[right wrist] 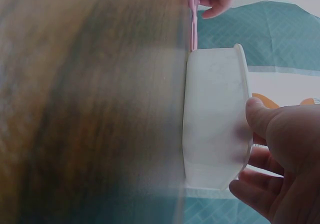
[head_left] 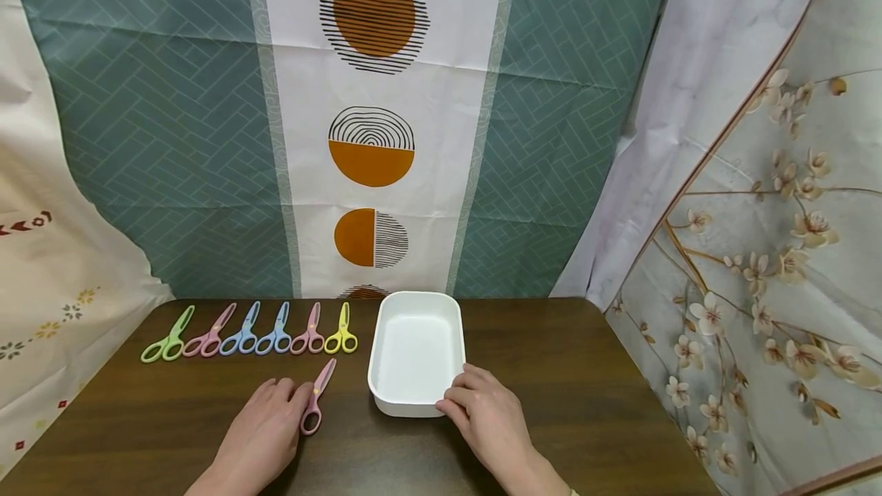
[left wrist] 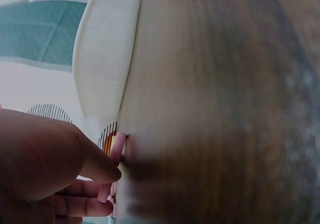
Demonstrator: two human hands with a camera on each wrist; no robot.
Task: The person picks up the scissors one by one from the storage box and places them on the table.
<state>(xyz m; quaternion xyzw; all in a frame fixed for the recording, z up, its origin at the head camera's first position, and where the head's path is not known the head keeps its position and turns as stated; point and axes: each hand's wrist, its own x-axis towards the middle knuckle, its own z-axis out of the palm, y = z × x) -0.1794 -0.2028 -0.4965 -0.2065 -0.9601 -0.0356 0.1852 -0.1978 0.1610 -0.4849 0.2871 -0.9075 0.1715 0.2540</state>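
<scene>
My left hand (head_left: pixel 266 421) pinches a pair of pink scissors (head_left: pixel 312 409) by the handle, low over the table, with the blades pointing away. In the left wrist view the thumb and fingers close on the pink handle (left wrist: pixel 118 146). A white rectangular tray (head_left: pixel 417 409) with rounded corners lies in front of me, hollow side up, with nothing in it. At its near right corner, my right hand (head_left: pixel 488 413) holds the rim. The right wrist view shows the thumb on the rim (right wrist: pixel 241 59) and the other fingers along the tray's side.
Along the back left of the brown table (head_left: pixel 586 419) lies a row of several scissors: green (head_left: pixel 165 344), pink (head_left: pixel 204 342), two blue (head_left: pixel 241 339), another pink (head_left: pixel 308 339) and yellow (head_left: pixel 341 337). A patterned cloth (head_left: pixel 441 136) hangs behind the table; floral cloth hangs at right.
</scene>
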